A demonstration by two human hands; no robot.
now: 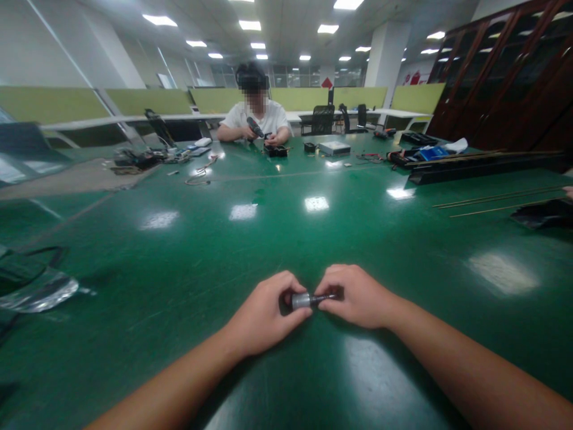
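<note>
Low over the near part of the green table (197,239), my two hands face each other around a small tool-like piece. It has a silver cylindrical body (301,300) and a narrow dark shaft (326,297) pointing right. My left hand (268,310) is closed around the silver body, with thumb and fingers on it. Between the thumb and fingers of my right hand (358,295) is the dark shaft. The left end is partly hidden in my left palm, and I cannot tell whether body and shaft are one part.
Across the table a person (255,119) holds a power drill (255,126) over a black box (275,151). Thin rods (492,197) and a long black channel (474,170) lie at right. A clear plastic bag (42,292) is at left, a cable (199,174) farther back.
</note>
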